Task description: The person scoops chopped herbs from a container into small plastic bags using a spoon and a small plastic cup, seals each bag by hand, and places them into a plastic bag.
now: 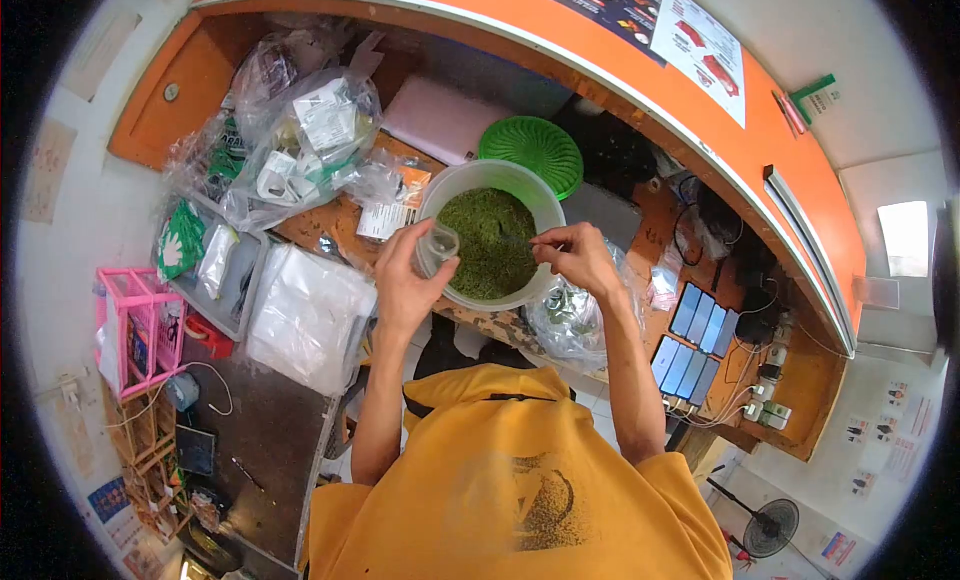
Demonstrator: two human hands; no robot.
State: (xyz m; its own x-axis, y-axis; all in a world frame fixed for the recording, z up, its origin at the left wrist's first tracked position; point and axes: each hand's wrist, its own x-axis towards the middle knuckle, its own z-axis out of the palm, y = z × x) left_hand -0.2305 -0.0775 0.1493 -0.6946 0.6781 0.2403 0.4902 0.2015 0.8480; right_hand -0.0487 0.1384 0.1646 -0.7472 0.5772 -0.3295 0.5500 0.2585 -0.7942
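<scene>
You have one view only, so no second view shares its scene. It looks from your head, forward and steeply down; your left hand [408,278] and right hand [583,260] are near its middle, your yellow shirt [520,480] below them, very close.

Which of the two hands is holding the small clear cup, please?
The left hand holds the clear cup; the right hand instead has its fingertips pinched over the round tub.

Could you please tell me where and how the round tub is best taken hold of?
The tub is probably best gripped by opposite sides of its rim, coming from left and right, since it stands upright and its round mouth is wide.
</scene>
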